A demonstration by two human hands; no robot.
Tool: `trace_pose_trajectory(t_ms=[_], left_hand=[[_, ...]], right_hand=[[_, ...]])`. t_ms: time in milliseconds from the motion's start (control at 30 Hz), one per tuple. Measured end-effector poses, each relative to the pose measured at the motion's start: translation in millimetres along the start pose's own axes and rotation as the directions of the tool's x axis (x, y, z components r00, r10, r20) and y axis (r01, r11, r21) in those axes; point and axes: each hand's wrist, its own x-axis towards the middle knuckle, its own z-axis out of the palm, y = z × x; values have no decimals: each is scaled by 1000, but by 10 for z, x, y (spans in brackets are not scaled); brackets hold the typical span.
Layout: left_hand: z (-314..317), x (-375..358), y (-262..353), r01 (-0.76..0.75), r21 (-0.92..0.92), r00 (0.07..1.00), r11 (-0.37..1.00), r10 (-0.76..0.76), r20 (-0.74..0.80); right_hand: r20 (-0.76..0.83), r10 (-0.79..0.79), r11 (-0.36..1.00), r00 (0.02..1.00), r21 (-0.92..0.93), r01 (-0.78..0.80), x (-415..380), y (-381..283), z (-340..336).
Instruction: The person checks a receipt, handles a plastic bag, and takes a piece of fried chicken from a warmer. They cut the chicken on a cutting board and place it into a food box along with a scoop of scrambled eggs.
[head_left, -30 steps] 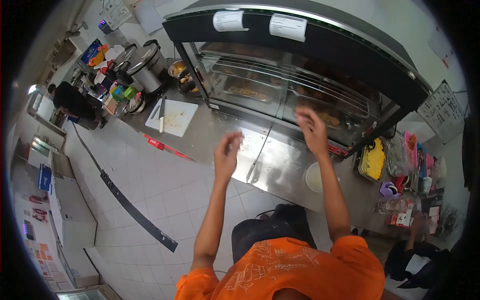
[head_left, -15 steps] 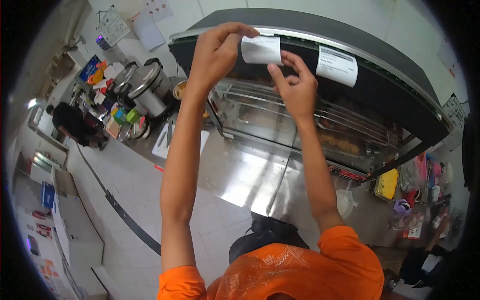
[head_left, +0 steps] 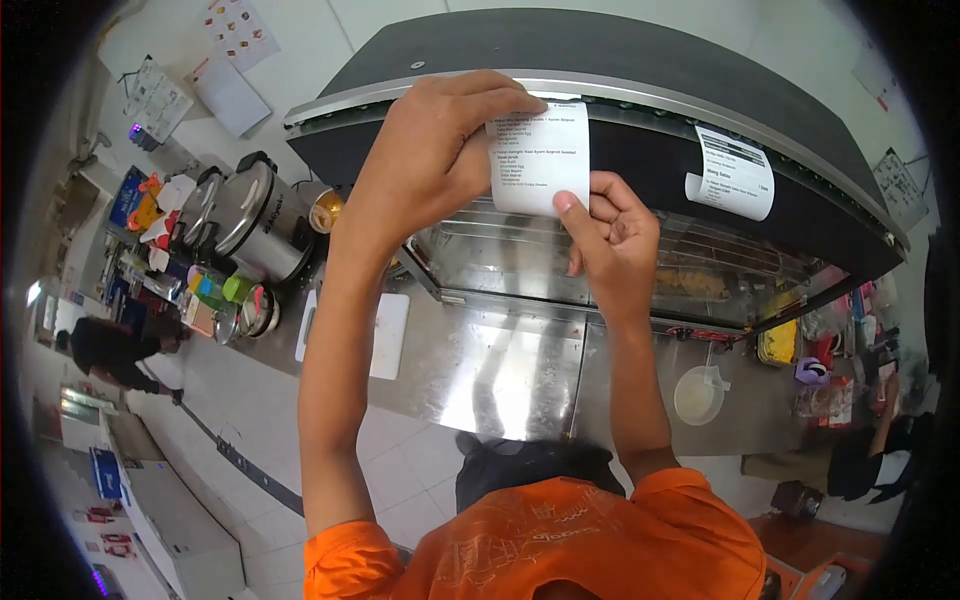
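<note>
Right hand (head_left: 612, 235) pinches lower right corner of printed order slip (head_left: 540, 165), thumb in front, other fingers partly hidden; left hand (head_left: 430, 150) has fingers over its top left corner, thumb hidden, can't tell if clamped. Slip sits between both hands, against front of heated display cabinet (head_left: 480, 45), just under metal rail (head_left: 650, 98); can't tell if top edge is tucked in. Step looks like handling the slip at the rail; next move likely calls for a light, even hold, thin paper. Slip is white, dark printed lines, fairly flat, upright, unobstructed mid-face. Second slip (head_left: 735, 180) hangs right of the grip, lower corner curled.
</note>
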Motion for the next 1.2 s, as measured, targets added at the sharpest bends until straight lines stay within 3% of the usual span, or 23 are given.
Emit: trace_pose_trajectory(t_ms=[767, 867, 967, 1133, 1200], left_hand=[[-812, -769, -1065, -73, 15, 997, 997, 73, -6], [-742, -817, -1100, -140, 8, 987, 990, 140, -76], [-665, -869, -1129, -105, -50, 987, 993, 98, -129], [-706, -898, -1149, -140, 207, 978, 968, 168, -122], [-751, -897, -1117, -99, 156, 984, 983, 120, -130]], right_hand=[[-155, -38, 994, 987, -108, 21, -49, 471, 1494], [-186, -65, 990, 980, -135, 40, -58, 516, 1532], [-237, -58, 987, 970, -162, 19, -77, 469, 1568], [-256, -95, 980, 962, -192, 45, -102, 449, 1556], [-264, -103, 981, 959, -187, 54, -94, 445, 1566]])
